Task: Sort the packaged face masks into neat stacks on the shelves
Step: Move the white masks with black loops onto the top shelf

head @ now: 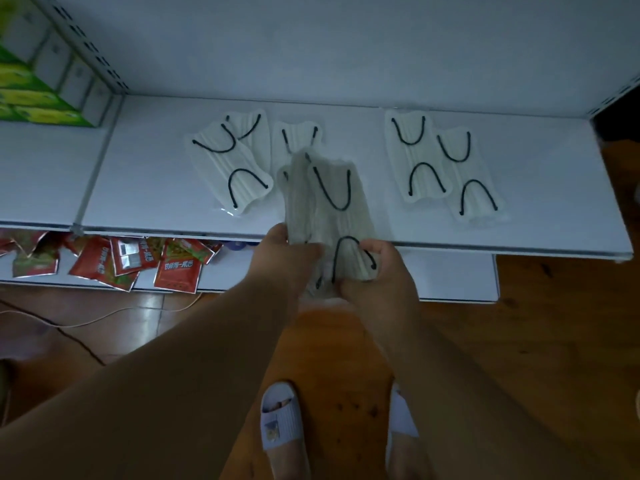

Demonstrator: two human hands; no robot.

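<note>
nearest, 2 white slippers [281, 424] stand on the wooden floor [519, 341], with a thin cable [86, 320] trailing over the floor to the left. above them both forearms reach forward and meet at the front edge of the upper shelf [156, 188]. the left hand [287, 252] and the right hand [379, 268] together hold a small bundle of packaged masks [329, 209]; the left fingers curl round its near left side, the right thumb and fingers pinch its near right corner over a black ear loop. the bundle overhangs the front edge, its far end lying over the middle of the shelf. under that edge, a lower shelf [457, 282] carries scattered red packets [176, 268] towards its left. on the upper shelf, 2 overlapping masks [235, 161] lie left of the bundle, another mask [294, 136] lies just behind it, and 2 masks [440, 164] overlap side by side on the right. bare shelf shows at the left end, at the right end, and in a strip along the back wall [346, 46]. green boxes [38, 102] stand at the far left.
</note>
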